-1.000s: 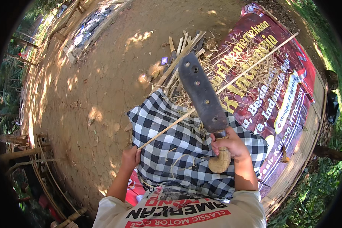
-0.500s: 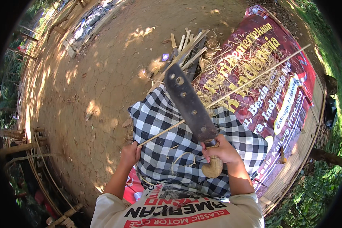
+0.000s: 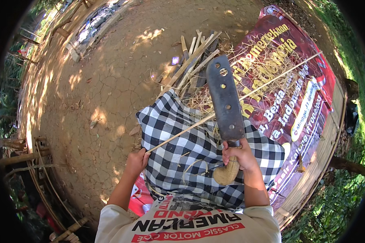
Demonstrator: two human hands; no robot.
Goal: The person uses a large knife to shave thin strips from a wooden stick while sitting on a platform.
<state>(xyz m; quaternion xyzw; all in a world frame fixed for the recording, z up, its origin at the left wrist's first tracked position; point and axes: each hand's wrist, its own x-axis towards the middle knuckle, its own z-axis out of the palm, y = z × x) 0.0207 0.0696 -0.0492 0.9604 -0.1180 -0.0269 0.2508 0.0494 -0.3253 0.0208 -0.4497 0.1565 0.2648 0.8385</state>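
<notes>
My left hand (image 3: pixel 138 161) is closed round the near end of a long, thin bamboo strip (image 3: pixel 174 139). The strip slants up to the right over my lap and past the edge of a printed banner. In my right hand (image 3: pixel 240 156) is the curved wooden handle of a broad machete (image 3: pixel 226 97), its dark blade pierced by several holes and pointing away from me. The blade crosses over the strip and hides a short length of it; I cannot tell whether they touch. A black-and-white checked cloth (image 3: pixel 170 117) covers my lap, with a few thin shavings on it.
Several split bamboo pieces (image 3: pixel 192 54) lie heaped on the cracked dirt ground (image 3: pixel 105 81) ahead. The dark red banner (image 3: pixel 304 117) spreads to the right over a bamboo-slat platform (image 3: pixel 312 172), with curly shavings (image 3: pixel 267 69) scattered on it. Bamboo poles (image 3: pixel 24 158) stand at the far left.
The machete has swung to the right and turned more upright, its blade tip moving farther along the strip. The strip's far end has dropped slightly. My left hand has barely moved.
</notes>
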